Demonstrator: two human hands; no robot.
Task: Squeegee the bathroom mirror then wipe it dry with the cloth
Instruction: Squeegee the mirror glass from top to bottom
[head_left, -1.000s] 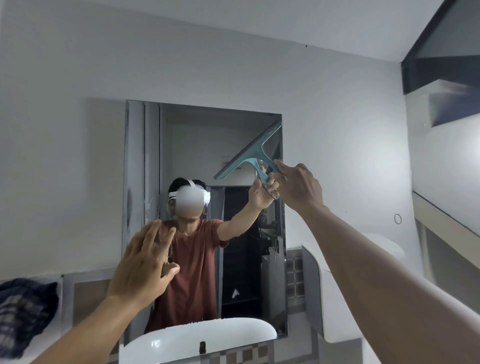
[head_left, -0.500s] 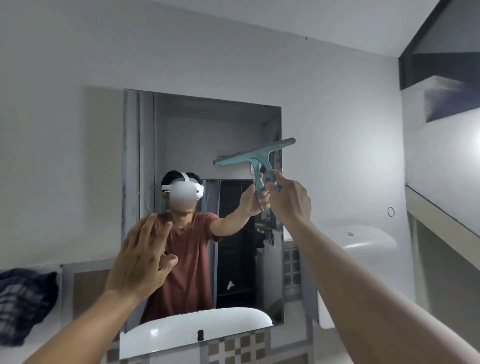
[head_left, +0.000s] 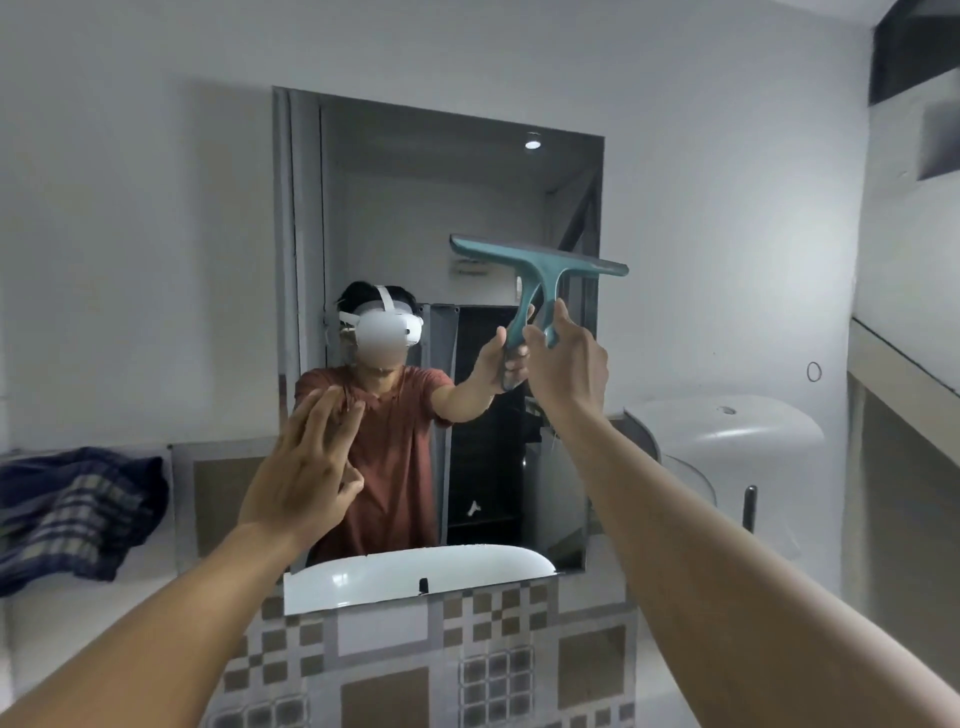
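A rectangular mirror (head_left: 415, 197) hangs on the white wall ahead. My right hand (head_left: 569, 364) grips the handle of a teal squeegee (head_left: 540, 265), whose blade lies nearly level across the mirror's right half, its right end past the mirror's edge. My left hand (head_left: 304, 467) is raised before the mirror's lower left part, fingers spread, holding nothing. A dark blue checked cloth (head_left: 72, 512) lies crumpled on the ledge at the far left. The mirror reflects a person in a red shirt.
A patterned tiled backsplash (head_left: 467, 665) runs below the mirror. A white cistern (head_left: 727, 436) stands to the right of the mirror, with a ledge (head_left: 904, 374) along the right wall. The reflected white basin (head_left: 415, 571) shows at the mirror's bottom.
My right hand has lowered the squeegee on the mirror and turned its blade from steeply tilted to nearly level. The view has tipped downward. My left hand stays raised and spread.
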